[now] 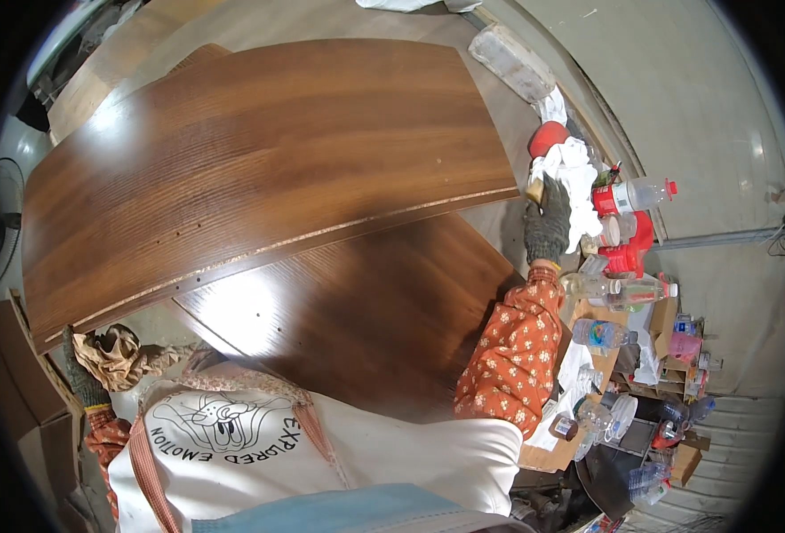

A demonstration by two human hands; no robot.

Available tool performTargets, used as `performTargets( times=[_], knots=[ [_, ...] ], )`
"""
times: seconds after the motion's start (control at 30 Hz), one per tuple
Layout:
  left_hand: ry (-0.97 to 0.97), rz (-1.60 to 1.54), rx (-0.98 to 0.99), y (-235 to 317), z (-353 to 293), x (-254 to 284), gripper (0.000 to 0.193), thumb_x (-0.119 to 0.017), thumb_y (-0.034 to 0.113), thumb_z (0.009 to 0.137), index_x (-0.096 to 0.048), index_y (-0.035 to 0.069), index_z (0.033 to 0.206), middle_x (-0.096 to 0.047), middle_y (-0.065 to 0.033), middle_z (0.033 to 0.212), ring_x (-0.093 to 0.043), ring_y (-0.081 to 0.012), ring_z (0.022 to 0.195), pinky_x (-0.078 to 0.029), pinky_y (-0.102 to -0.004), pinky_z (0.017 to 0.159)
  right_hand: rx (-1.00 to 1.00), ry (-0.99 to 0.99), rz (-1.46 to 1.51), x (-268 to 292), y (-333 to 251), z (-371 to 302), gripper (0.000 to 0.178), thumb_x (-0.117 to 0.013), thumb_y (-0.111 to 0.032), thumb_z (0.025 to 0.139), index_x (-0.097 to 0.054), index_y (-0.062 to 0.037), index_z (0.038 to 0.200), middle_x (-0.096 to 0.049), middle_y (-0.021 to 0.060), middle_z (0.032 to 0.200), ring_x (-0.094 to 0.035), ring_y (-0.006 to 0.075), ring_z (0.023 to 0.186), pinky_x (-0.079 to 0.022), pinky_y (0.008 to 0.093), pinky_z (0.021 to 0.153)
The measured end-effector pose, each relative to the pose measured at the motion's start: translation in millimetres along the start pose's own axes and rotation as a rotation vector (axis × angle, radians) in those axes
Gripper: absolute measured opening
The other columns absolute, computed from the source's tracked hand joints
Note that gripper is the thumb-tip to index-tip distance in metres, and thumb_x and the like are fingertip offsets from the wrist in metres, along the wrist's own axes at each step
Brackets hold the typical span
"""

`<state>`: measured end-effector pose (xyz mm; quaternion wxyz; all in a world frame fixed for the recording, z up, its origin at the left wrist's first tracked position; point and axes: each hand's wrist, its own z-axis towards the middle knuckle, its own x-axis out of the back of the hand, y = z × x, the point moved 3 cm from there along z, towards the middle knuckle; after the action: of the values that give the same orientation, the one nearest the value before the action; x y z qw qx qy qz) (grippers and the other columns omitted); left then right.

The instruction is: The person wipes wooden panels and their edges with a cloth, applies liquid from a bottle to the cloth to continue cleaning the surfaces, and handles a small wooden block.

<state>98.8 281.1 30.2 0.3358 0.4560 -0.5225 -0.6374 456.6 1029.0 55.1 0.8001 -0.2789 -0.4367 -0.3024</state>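
A long dark-brown wood-grain board (277, 151) with a raw chipboard edge and small drilled holes lies across the space in front of me. My left hand (87, 380), in a dark knitted glove, is closed at the board's near left corner. My right hand (548, 222), gloved alike, reaches past the board's right end to a white cloth (574, 182). By its fingertips shows a small tan piece (534, 190); the fingers look bent, but what they grip is partly hidden. A second brown board (366, 311) lies under the first at an angle.
Crumpled brown paper (112, 355) sits beside my left hand. On the right, a red round object (549, 139), several plastic bottles (628, 195) and cardboard (548, 455) crowd along the wall. A fan (0, 231) stands far left, above cardboard boxes (23, 364).
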Motion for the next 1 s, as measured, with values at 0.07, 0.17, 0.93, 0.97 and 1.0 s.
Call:
performTargets(
  times=[0.07, 0.17, 0.93, 0.97, 1.0],
  knots=[
    [-0.233, 0.005, -0.083, 24.3, -5.7, -61.0, 0.045, -0.037, 0.019, 0.099, -0.036, -0.001, 0.139, -0.039, -0.0118, 0.142, -0.042, -0.0224, 0.125, -0.033, -0.0347, 0.107, 0.130, -0.026, 0.051, 4.2, -22.3, 10.9, 0.058, -0.064, -0.001, 0.073, -0.054, -0.0174, 0.128, -0.051, 0.0122, 0.131, -0.045, 0.0304, 0.124, -0.039, 0.0385, 0.102],
    [-0.310, 0.088, -0.155, 31.6, -2.6, -83.2, 0.045, -0.036, 0.017, 0.099, -0.036, -0.002, 0.139, -0.040, -0.0122, 0.141, -0.043, -0.0214, 0.124, -0.033, -0.0332, 0.106, 0.331, -0.164, -0.071, -2.7, -30.6, 18.6, 0.057, -0.064, 0.002, 0.072, -0.057, -0.0202, 0.123, -0.052, 0.0095, 0.129, -0.050, 0.0304, 0.118, -0.043, 0.0396, 0.099],
    [0.235, -0.268, 0.099, 7.9, -4.7, -28.0, 0.031, -0.050, 0.005, 0.093, -0.055, -0.003, 0.122, -0.063, -0.0111, 0.112, -0.060, -0.0157, 0.097, -0.049, -0.0255, 0.086, 1.520, -0.177, 0.430, 41.6, -461.6, -101.7, 0.033, -0.052, -0.011, 0.086, -0.056, -0.0100, 0.119, -0.057, 0.0153, 0.119, -0.059, 0.0312, 0.103, -0.054, 0.0387, 0.073],
    [0.254, -0.340, 0.187, 13.8, -5.2, -37.4, 0.031, -0.052, 0.005, 0.092, -0.056, -0.004, 0.121, -0.064, -0.0121, 0.109, -0.062, -0.0161, 0.093, -0.051, -0.0256, 0.083, 1.550, -0.189, 0.476, 46.7, -484.7, -107.2, 0.032, -0.052, -0.013, 0.085, -0.056, -0.0090, 0.117, -0.055, 0.0167, 0.120, -0.059, 0.0314, 0.102, -0.054, 0.0380, 0.071],
    [0.265, -0.024, 0.110, 13.8, -1.5, -44.3, 0.028, -0.051, 0.005, 0.093, -0.057, -0.005, 0.119, -0.064, -0.0127, 0.108, -0.062, -0.0168, 0.094, -0.052, -0.0260, 0.082, 1.553, -0.180, 0.470, 47.3, -503.5, -113.9, 0.032, -0.052, -0.013, 0.085, -0.056, -0.0090, 0.117, -0.055, 0.0167, 0.120, -0.059, 0.0314, 0.102, -0.054, 0.0380, 0.071]
  ],
)
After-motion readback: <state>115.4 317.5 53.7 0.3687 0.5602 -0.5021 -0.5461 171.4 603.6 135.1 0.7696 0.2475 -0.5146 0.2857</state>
